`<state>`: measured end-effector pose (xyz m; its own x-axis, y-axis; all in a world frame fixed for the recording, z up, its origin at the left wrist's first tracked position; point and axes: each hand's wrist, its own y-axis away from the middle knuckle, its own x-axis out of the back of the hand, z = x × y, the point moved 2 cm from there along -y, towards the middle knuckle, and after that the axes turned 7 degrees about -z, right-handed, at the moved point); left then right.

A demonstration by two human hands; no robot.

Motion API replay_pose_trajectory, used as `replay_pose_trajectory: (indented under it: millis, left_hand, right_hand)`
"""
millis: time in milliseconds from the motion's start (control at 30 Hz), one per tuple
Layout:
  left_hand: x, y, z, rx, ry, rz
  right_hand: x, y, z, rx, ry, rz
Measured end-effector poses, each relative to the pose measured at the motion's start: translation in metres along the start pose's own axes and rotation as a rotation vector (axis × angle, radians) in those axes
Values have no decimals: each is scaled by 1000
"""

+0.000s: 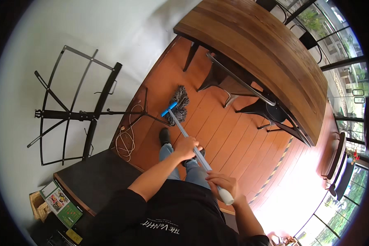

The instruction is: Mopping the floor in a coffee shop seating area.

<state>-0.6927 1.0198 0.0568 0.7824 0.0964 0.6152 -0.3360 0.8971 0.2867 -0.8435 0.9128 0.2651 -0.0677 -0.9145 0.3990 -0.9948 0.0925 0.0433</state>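
Note:
A mop handle [205, 163], grey with a white end grip, slants from my body to the floor. My left hand [187, 148] is closed around its middle, above my jeans. Near the white end, my right hand [223, 183] grips the same handle. At the far end a blue clamp [169, 109] joins it to a grey string mop head [180, 103], which lies on the orange-brown plank floor [215, 132]. The mop head is beside a leg of the black folding music stand.
The black music stand [69, 115] rises near the pale wall at left. A white cable [124, 141] lies coiled by its base. Metal chairs [230, 83] sit under a wooden table [258, 46]. A dark ledge [101, 175] holds a spiral-bound booklet [61, 204] at its lower left.

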Motion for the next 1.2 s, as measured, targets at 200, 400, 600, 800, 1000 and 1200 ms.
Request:
replay_pose_trajectory:
  millis: [200, 400, 600, 800, 1000, 1200]
  left_hand:
    - [22, -27, -33, 50, -128, 51]
    - [1, -42, -58, -74, -96, -99]
    - [-39, -54, 30, -242, 43, -226]
    - [-58, -65, 109, -477, -6, -541]
    - [-42, -98, 132, -666, -77, -556]
    - [-54, -139, 66, -656, -124, -534]
  right_hand:
    - [-29, -24, 47, 189, -138, 185]
    - [-41, -5, 62, 192, -147, 265]
    - [6, 50, 18, 44, -58, 421]
    - [30, 87, -24, -46, 24, 561]
    - [47, 92, -33, -116, -29, 721]
    - [-9, 62, 30, -140, -46, 797]
